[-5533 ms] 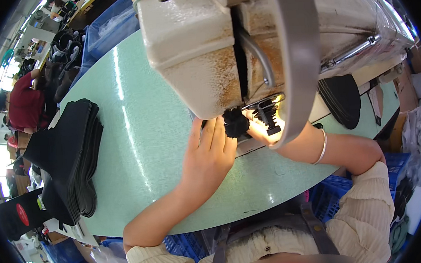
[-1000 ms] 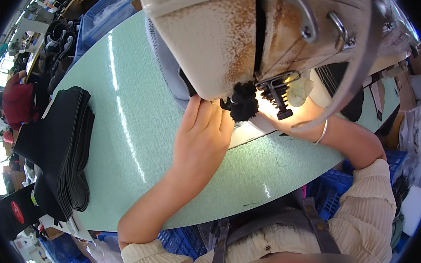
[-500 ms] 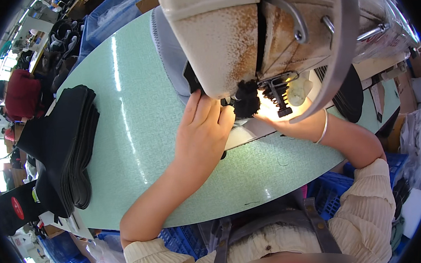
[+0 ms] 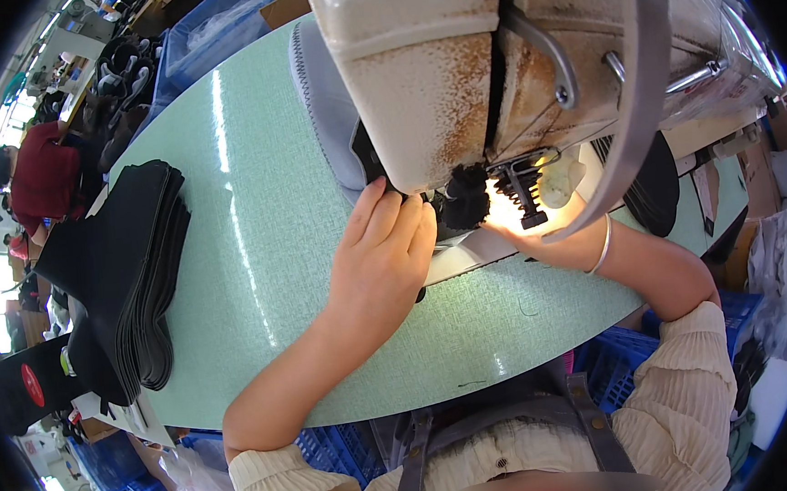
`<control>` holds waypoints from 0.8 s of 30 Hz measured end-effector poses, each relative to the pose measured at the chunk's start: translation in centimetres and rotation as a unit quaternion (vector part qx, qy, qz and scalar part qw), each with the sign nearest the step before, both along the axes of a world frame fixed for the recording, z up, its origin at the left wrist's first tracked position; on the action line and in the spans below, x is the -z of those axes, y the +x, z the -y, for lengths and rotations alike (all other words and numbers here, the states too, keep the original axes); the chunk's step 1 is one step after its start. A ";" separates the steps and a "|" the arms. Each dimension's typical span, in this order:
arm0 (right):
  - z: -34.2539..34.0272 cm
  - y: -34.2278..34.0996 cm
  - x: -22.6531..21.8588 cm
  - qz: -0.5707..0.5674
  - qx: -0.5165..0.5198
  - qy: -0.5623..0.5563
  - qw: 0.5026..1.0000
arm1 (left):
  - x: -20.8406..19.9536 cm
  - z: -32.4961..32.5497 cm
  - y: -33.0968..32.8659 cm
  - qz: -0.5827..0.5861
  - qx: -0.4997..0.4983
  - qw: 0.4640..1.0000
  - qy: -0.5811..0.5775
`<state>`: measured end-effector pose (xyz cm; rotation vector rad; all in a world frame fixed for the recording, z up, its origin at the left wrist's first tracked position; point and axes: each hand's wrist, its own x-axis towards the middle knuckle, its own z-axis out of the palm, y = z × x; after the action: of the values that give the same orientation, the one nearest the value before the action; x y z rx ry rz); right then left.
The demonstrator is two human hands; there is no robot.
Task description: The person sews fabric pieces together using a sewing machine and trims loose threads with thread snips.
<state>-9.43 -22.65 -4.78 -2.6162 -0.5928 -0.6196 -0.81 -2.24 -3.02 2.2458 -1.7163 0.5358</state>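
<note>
A worn, rust-stained sewing machine [image 4: 419, 89] stands over the work. Beneath it lies a grey fabric piece [image 4: 325, 109] with a zigzag-stitched edge and a black part [image 4: 366, 156] along its right side; the rest is hidden behind the machine head. My left hand [image 4: 384, 246] is closed with bent fingers on the black part, left of the needle area. On the other side, my right hand [image 4: 562, 243] reaches under the lit spring-and-screw mechanism [image 4: 522, 191]; its fingertips are hidden by the machine. A pale bangle [image 4: 603, 244] circles the right wrist.
Stacked black cut pieces [image 4: 126, 273] lie on the left of the green table [image 4: 254, 210]. More black pieces [image 4: 649, 182] rest right of the machine. A curved metal bar [image 4: 643, 91] hangs before it. Blue crates [image 4: 620, 357] stand below the table edge; a person in red [image 4: 46, 169] is far left.
My left hand has shifted slightly, its fingers drawn closer together on the black part. More of that black part shows above the fingertips. My right hand stays beside the machine.
</note>
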 end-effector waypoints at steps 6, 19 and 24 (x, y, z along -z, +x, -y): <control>0.4 0.2 -0.2 0.045 -0.023 -0.081 0.995 | -0.2 0.1 -0.2 0.057 0.015 0.997 0.046; -1.4 -0.5 -2.0 -0.001 0.022 -0.058 0.998 | 0.0 0.0 0.0 0.046 -0.004 0.998 0.033; -0.9 -0.2 -1.0 -0.046 0.024 0.051 0.997 | -0.1 0.3 -0.1 0.057 -0.026 0.997 0.049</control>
<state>-9.67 -21.73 -3.75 -2.5538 -0.4596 -0.5261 -0.89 -2.53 -2.87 2.3755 -1.7799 0.6148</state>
